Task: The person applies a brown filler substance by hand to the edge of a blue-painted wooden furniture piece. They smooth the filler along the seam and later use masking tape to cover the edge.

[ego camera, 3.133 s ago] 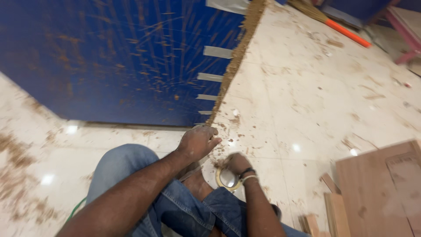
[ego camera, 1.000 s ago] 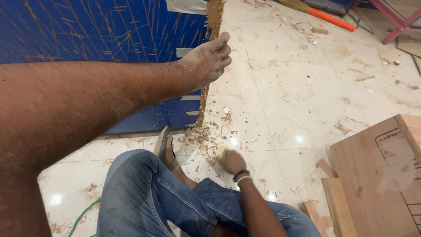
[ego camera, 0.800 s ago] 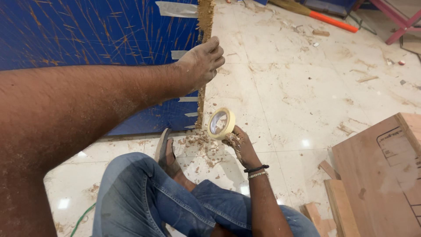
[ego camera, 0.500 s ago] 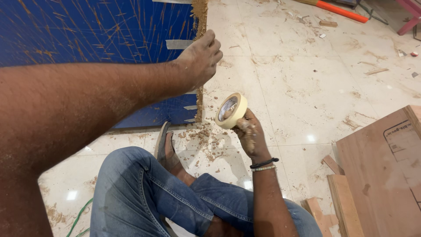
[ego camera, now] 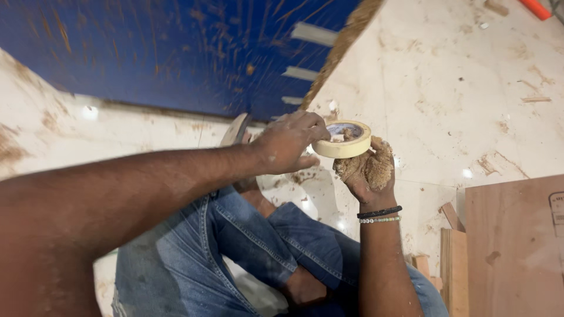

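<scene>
Head view: the roll of masking tape [ego camera: 342, 138] is held above the floor [ego camera: 470, 88], just off the lower corner of the blue board [ego camera: 176, 53], its open core facing up. The right hand [ego camera: 367, 170], caked in sawdust, cups the roll from below and to its right with fingers curled against the rim. The left hand [ego camera: 291, 142] comes in from the roll's left, fingertips pinched on its near edge, so both hands touch the roll from opposite sides.

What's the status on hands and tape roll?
Right hand grips masking tape roll. Left hand fingers pinch its edge. Blue board beyond, nothing blocking.
</scene>
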